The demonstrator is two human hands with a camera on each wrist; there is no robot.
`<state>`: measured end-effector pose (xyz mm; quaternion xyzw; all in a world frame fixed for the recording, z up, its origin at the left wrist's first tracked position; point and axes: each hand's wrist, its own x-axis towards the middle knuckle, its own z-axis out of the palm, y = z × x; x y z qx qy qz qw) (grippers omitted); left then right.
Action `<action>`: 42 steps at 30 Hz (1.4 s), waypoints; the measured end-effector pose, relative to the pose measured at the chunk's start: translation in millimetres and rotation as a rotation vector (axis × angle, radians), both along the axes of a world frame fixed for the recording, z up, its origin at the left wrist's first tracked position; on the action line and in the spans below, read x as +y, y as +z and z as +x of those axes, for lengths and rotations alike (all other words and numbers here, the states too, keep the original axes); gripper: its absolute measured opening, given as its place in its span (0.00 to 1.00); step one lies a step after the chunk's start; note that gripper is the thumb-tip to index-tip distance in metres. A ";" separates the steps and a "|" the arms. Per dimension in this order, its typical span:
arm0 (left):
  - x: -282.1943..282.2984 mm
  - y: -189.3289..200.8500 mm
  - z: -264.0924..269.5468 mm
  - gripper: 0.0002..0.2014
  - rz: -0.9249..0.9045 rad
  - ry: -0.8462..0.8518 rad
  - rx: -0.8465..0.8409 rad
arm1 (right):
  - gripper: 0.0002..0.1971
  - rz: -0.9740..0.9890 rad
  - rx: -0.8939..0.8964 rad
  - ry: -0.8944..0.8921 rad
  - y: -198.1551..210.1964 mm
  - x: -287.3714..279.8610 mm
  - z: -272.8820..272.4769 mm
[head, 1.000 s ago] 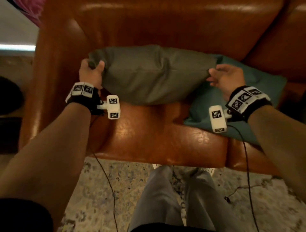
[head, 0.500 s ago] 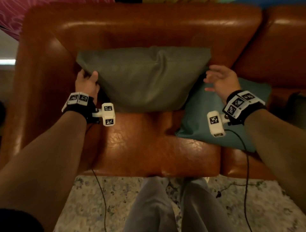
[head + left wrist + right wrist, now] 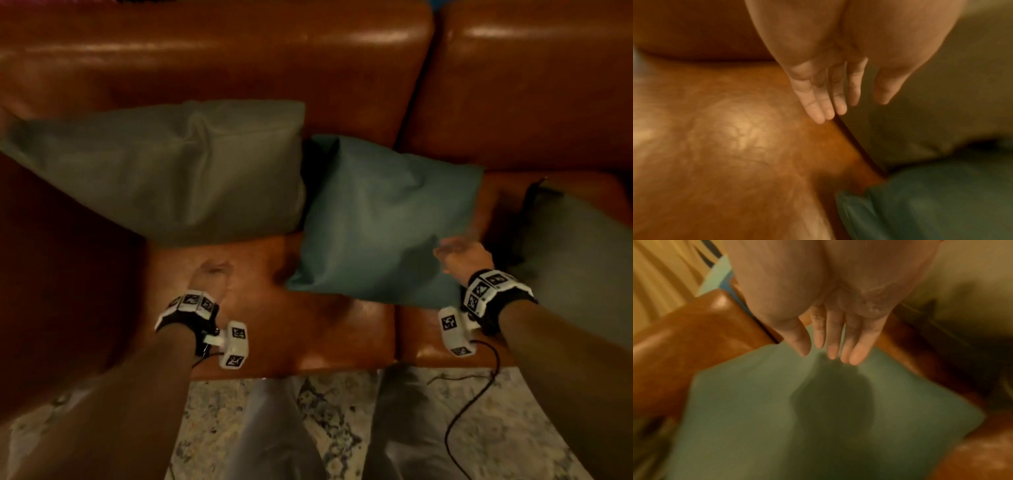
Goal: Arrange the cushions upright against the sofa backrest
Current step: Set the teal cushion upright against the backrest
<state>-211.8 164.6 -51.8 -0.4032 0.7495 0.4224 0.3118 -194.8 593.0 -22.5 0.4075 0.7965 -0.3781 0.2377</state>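
Note:
An olive-green cushion (image 3: 178, 171) (image 3: 931, 97) leans against the brown leather backrest (image 3: 212, 61) at the left. To its right a teal cushion (image 3: 380, 222) (image 3: 931, 203) (image 3: 777, 410) lies tilted on the seat, its far corner near the backrest. My left hand (image 3: 209, 277) (image 3: 830, 97) hovers over the bare seat in front of the olive cushion, fingers straight, holding nothing. With fingers extended, my right hand (image 3: 459, 253) (image 3: 830, 345) hangs just above the teal cushion's right side and casts a shadow on it.
A third, grey-green cushion (image 3: 575, 253) lies on the right seat. The sofa's left armrest (image 3: 61, 274) is beside my left arm. A patterned rug (image 3: 342, 428) and my legs are below the seat's front edge. Cables hang from both wrists.
Both hands have let go of the olive cushion, which now leans on the backrest, and pulled back toward me. My view has shifted right; the right hand has moved over the teal cushion.

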 end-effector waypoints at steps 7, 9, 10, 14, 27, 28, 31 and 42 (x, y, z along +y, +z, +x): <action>165.3 -26.7 -57.7 0.49 0.143 -0.137 0.094 | 0.42 -0.096 -0.125 -0.018 -38.6 95.5 -15.0; 177.0 -63.2 -60.4 0.53 0.207 -0.108 0.056 | 0.43 -0.275 -0.095 -0.127 -54.5 102.2 -16.0; 184.2 -68.7 -59.0 0.51 0.218 -0.087 0.052 | 0.37 -0.367 -0.073 -0.185 -58.0 102.0 -15.7; 225.7 -18.1 -49.6 0.53 0.211 -0.008 0.028 | 0.32 -0.431 0.018 -0.164 -54.9 105.4 -7.0; 222.0 -21.8 -42.7 0.50 0.225 0.214 0.001 | 0.54 -0.323 -0.099 -0.049 -83.8 137.0 -40.7; 228.9 -18.2 -45.4 0.49 0.242 0.220 0.017 | 0.53 -0.385 -0.081 -0.074 -85.8 134.2 -41.0; 238.0 -17.1 -45.9 0.58 0.248 0.182 0.097 | 0.44 -0.471 -0.030 -0.121 -72.7 127.4 -40.2; 226.0 27.2 -75.9 0.44 0.156 0.007 0.494 | 0.44 -0.387 0.448 -0.073 -9.9 134.9 -65.1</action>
